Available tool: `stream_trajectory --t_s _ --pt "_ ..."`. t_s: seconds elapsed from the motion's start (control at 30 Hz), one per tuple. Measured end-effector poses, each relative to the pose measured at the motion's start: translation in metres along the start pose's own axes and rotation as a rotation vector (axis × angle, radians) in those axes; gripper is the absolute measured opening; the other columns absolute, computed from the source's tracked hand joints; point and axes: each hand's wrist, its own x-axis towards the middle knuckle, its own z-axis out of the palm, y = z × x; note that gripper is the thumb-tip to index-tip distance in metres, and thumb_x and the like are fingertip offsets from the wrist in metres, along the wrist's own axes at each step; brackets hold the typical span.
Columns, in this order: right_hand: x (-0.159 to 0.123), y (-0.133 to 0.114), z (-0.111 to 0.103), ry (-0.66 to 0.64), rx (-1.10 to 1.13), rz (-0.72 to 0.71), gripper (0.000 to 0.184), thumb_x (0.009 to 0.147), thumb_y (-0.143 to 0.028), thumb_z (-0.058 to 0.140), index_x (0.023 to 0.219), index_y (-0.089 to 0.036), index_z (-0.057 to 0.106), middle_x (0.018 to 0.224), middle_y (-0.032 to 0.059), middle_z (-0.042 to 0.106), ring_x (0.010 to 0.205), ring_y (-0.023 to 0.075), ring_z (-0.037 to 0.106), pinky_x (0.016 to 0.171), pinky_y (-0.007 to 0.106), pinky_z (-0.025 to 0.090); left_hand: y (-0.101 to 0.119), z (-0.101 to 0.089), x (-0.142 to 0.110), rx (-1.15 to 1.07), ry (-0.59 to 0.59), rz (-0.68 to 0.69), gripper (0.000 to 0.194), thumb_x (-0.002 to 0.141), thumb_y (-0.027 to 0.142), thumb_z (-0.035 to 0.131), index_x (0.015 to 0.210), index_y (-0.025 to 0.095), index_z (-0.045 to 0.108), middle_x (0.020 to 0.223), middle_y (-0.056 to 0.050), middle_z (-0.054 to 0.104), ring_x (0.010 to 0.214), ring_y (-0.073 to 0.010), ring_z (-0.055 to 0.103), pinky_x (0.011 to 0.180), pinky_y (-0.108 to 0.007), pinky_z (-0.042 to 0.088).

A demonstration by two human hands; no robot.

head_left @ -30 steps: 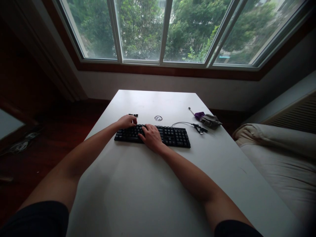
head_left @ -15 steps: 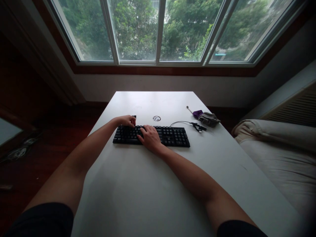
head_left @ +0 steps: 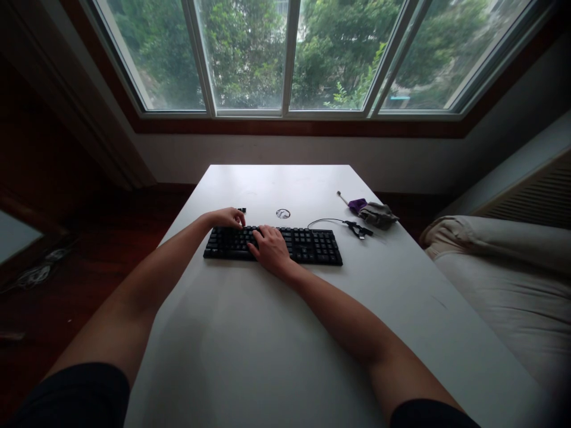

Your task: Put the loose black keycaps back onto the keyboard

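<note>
A black keyboard (head_left: pixel 316 248) lies lengthwise across a white table (head_left: pixel 263 333). Over its upper left edge is my left hand (head_left: pixel 229 218), fingers bent down to the top row with the tips drawn together. Whatever is between those fingertips is too small and too hidden to make out. My right hand (head_left: pixel 270 245) rests on the middle keys, fingers stretched forward and thumb apart, holding nothing. Just past my left fingers sit small black pieces (head_left: pixel 242 210) that look like keycaps, partly covered by that hand.
A round shiny disc (head_left: pixel 283 213) lies behind the keyboard. To the right are a black USB cable (head_left: pixel 357 229), a grey and purple cloth (head_left: pixel 378 215) and a thin brush-like stick (head_left: pixel 342 197). A beige sofa (head_left: pixel 486 279) stands right of the table, a window (head_left: pixel 250 59) ahead.
The view has shifted slightly. My left fingers have shifted a little at the keyboard's top row and now cover more of the black pieces. My right hand has stayed on the keys.
</note>
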Motion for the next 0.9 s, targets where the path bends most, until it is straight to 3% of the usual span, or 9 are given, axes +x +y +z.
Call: stream_trajectory --t_s 0.07,0.2,0.27,0.4,0.63,0.77,0.9 --pt "0.000 0.000 -0.001 0.002 0.000 0.002 0.040 0.099 -0.047 0.053 0.124 -0.017 0.063 0.134 0.0161 0.057 0.125 0.0306 0.047 0.108 0.046 0.036 0.000 0.000 0.003 0.039 0.131 -0.020 0.037 0.075 0.043 0.072 0.102 0.017 0.075 0.081 -0.002 0.066 0.075 -0.0160 0.058 0.069 -0.027 0.044" --pt "0.000 -0.001 -0.002 -0.009 0.011 0.010 0.038 0.099 -0.046 0.052 0.123 -0.018 0.063 0.131 0.0159 0.058 0.123 0.0301 0.048 0.107 0.046 0.036 -0.002 0.003 0.016 0.333 0.526 -0.100 0.026 0.080 0.035 0.068 0.101 0.021 0.074 0.102 -0.007 0.067 0.096 -0.0226 0.058 0.087 -0.033 0.046" --pt "0.000 -0.001 -0.002 -0.016 0.016 0.017 0.038 0.099 -0.045 0.053 0.124 -0.019 0.062 0.131 0.0159 0.058 0.124 0.0303 0.048 0.107 0.046 0.036 -0.002 0.006 0.025 0.434 0.599 -0.116 0.027 0.082 0.034 0.067 0.106 0.024 0.073 0.112 -0.008 0.065 0.107 -0.0259 0.055 0.094 -0.036 0.044" --pt "0.000 -0.001 -0.002 -0.015 0.015 0.019 0.038 0.099 -0.045 0.053 0.125 -0.019 0.062 0.134 0.0162 0.057 0.126 0.0310 0.046 0.108 0.047 0.035 -0.003 0.011 0.039 0.530 0.582 -0.160 0.028 0.083 0.031 0.068 0.110 0.026 0.073 0.122 -0.009 0.063 0.119 -0.0297 0.047 0.101 -0.040 0.039" --pt "0.000 -0.002 0.000 -0.010 0.006 0.014 0.040 0.099 -0.046 0.052 0.126 -0.019 0.062 0.134 0.0159 0.057 0.127 0.0310 0.046 0.108 0.047 0.035 -0.005 0.014 0.046 0.523 0.577 -0.134 0.020 0.084 0.030 0.066 0.100 0.025 0.076 0.118 -0.009 0.067 0.119 -0.0297 0.048 0.102 -0.040 0.038" --pt "-0.001 -0.001 -0.001 -0.004 0.008 0.009 0.039 0.099 -0.046 0.052 0.125 -0.018 0.062 0.133 0.0158 0.058 0.126 0.0307 0.047 0.108 0.046 0.035 -0.002 0.007 0.037 0.540 0.569 -0.069 0.023 0.087 0.031 0.062 0.103 0.024 0.077 0.112 -0.008 0.071 0.109 -0.0265 0.055 0.098 -0.037 0.040" --pt "-0.001 -0.001 -0.001 0.000 0.017 0.013 0.039 0.099 -0.045 0.052 0.125 -0.019 0.062 0.132 0.0157 0.058 0.125 0.0304 0.048 0.108 0.046 0.035 0.000 -0.009 0.013 0.464 0.449 -0.001 0.026 0.086 0.033 0.062 0.104 0.024 0.078 0.100 -0.004 0.075 0.092 -0.0199 0.063 0.085 -0.029 0.044"
